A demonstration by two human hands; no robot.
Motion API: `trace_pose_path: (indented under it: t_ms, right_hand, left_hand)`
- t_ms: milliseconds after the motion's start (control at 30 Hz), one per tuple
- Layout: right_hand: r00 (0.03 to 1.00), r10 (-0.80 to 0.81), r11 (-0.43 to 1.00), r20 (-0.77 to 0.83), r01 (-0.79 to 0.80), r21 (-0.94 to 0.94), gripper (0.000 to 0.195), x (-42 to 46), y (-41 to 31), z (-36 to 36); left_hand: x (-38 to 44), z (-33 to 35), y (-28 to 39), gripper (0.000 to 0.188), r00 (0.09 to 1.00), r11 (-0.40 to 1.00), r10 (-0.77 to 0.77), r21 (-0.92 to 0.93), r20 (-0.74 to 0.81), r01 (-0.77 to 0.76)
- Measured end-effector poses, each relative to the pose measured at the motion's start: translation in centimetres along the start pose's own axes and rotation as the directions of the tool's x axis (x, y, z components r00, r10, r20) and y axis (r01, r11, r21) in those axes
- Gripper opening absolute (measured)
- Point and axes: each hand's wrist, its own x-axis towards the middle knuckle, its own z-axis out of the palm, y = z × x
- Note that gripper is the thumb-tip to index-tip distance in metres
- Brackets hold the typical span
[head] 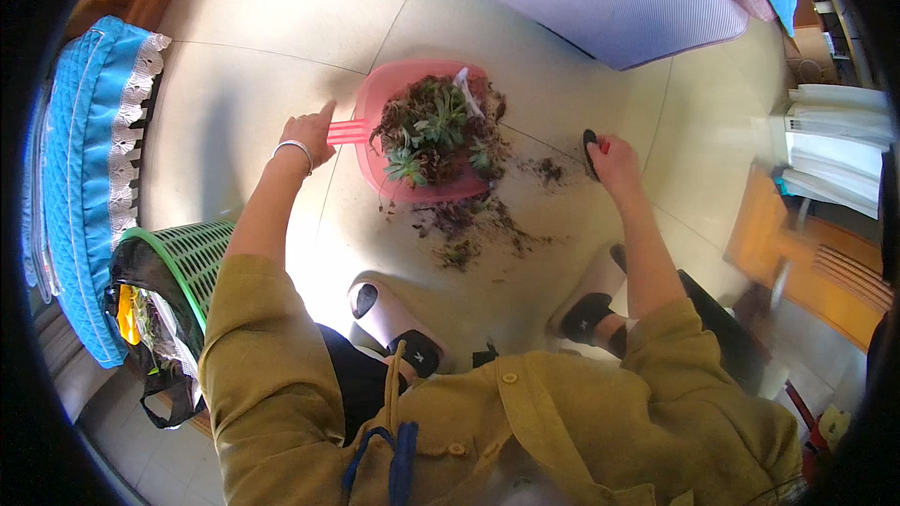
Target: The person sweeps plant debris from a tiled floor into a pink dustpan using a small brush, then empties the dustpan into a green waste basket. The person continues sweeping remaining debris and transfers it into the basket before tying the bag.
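A pink plastic dustpan [369, 172] lies on the tiled floor before me, heaped with uprooted succulents [443, 116], dry leaves and dark soil. My left hand [308, 135] is closed around the end of its slotted handle [349, 131], the index finger stretched out past it. At the right, my right hand [619, 163] grips a small tool [590, 154] with a black oval part and some red showing in the fist; its exact kind is unclear. Loose soil [485, 225] is scattered along the pan's near edge, and a smaller clump [547, 169] sits between the pan and my right hand. A white scrap [469, 93] rests on the heap.
To my left, a green plastic basket [190, 253] with a black bag liner holds plant scraps. Beyond it hangs a blue quilted cover [84, 183] with lace trim. A pale ribbed mattress-like edge [633, 7] borders the far side. Wooden furniture [808, 253] stands right. My slippered feet [394, 323] are close by.
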Motion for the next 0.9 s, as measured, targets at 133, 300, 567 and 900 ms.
trace_pose_path:
  t_ms: [133,300,567,900]
  right_hand:
    - [1.0,0.017,0.985,0.02,-0.021,0.172,0.036,-1.4,0.1,5.2]
    - [0.983,-0.158,0.866,-0.093,0.183,0.466,0.035,-3.9,-10.8,7.0]
    - [0.877,-0.467,0.754,-0.113,0.462,0.467,0.032,-5.7,-16.7,6.7]
    - [0.722,-0.593,0.748,0.356,0.331,0.575,0.034,-5.6,-10.1,-4.0]
  left_hand:
    - [-0.1,2.0,-0.8,0.032,0.986,0.991,0.13,-0.023,-0.105,-0.133]
    - [-2.0,2.1,-0.5,0.031,0.989,0.991,0.111,-0.062,-0.099,-0.118]
    - [-3.1,5.0,-0.6,0.028,0.965,0.961,-0.03,-0.274,-0.26,-0.044]
    - [-9.4,8.3,-7.3,0.031,0.939,0.913,-0.13,-0.407,-0.318,-0.011]
